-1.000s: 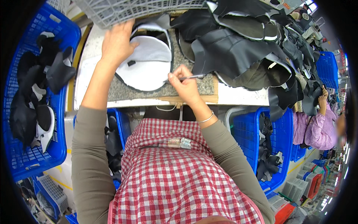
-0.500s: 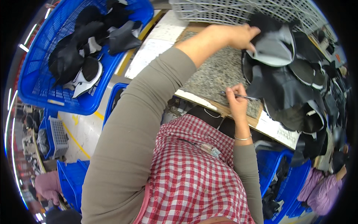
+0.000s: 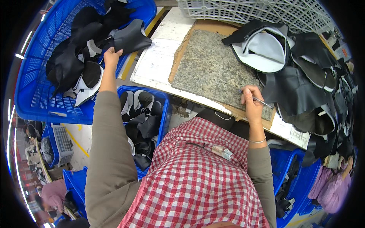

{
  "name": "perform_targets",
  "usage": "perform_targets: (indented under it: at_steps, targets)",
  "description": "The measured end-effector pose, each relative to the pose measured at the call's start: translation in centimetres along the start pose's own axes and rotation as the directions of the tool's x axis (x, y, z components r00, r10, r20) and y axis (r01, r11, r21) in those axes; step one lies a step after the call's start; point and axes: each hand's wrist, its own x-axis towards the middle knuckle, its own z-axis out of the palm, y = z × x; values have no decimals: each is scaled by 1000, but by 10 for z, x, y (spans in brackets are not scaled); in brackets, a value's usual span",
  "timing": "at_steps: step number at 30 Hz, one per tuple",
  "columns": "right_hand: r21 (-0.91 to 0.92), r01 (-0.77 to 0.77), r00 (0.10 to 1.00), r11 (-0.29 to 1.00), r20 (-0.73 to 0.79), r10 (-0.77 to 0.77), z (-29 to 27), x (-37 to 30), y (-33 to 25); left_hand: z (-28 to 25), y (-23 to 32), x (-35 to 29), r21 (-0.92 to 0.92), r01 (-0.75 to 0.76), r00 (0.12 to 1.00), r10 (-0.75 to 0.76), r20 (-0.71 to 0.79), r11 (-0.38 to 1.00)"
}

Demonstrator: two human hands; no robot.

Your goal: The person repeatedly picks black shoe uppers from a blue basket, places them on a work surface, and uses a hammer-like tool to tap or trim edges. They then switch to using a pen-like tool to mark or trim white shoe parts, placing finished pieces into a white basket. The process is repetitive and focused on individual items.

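Observation:
My left hand (image 3: 112, 57) reaches over the blue basket at the upper left, its fingers closed on the lower edge of a black shoe upper (image 3: 131, 37). That upper lies partly over the basket's rim. Over the front edge of the worktable, my right hand (image 3: 252, 99) holds a slim pen (image 3: 262, 102), which points toward the right. Beyond that hand, a black shoe upper with white lining (image 3: 262, 51) rests on the speckled stone slab (image 3: 213, 62), beside a heap of black uppers (image 3: 291, 89).
Behind the slab stands a grey plastic crate (image 3: 251, 11). Black and white uppers fill the blue basket (image 3: 53, 110) and a lower blue crate (image 3: 165, 114). More blue crates (image 3: 281, 171) stand at the lower right. A person in a pink sleeve (image 3: 330, 190) is at the right edge.
My left hand has swung from the lined upper on the right to the blue basket on the left and closed on a black upper there. My right hand keeps the pen.

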Motion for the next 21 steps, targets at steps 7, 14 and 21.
perform_targets:
  at_steps: [7,14,21]
  targets:
    - [-274,164,986,948,56,-155,7,14,-43,-84,178,-116,-27,-671,716,657,236,741]
    - [-407,415,910,814,207,-360,38,34,-88,-19,280,-127,-355,-543,538,640,549,761]
    - [-322,-266,945,909,-271,181,21,29,-26,126,294,-184,61,-865,495,824,278,499]
